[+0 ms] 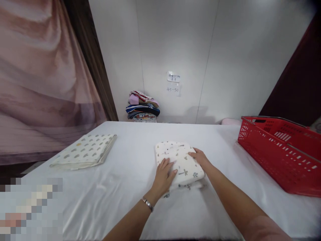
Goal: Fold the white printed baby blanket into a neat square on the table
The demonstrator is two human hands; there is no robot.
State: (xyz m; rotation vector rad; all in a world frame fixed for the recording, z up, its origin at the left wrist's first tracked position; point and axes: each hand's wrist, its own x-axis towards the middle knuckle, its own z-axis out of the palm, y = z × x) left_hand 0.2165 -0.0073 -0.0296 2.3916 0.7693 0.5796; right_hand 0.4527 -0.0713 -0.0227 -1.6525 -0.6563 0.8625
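Note:
A folded white cloth (179,159) with small plant prints lies near the middle of the white-covered table. My left hand (163,177) rests on its left part, fingers apart and pressing lightly on the fabric; a silver bracelet is on that wrist. At the cloth's right edge, my right hand (200,159) lies with its fingertips on top, its fingers partly spread. Under the top layer, a looser printed fold sticks out at the near side. Neither hand is closed around the fabric.
A second folded cloth (87,150) with grey-green cloud-like prints lies at the left. A red plastic basket (278,157) stands at the right. Beyond the far edge is a stack of folded fabrics (142,108), with paper labels (173,83) on the wall. Curtains hang at both sides.

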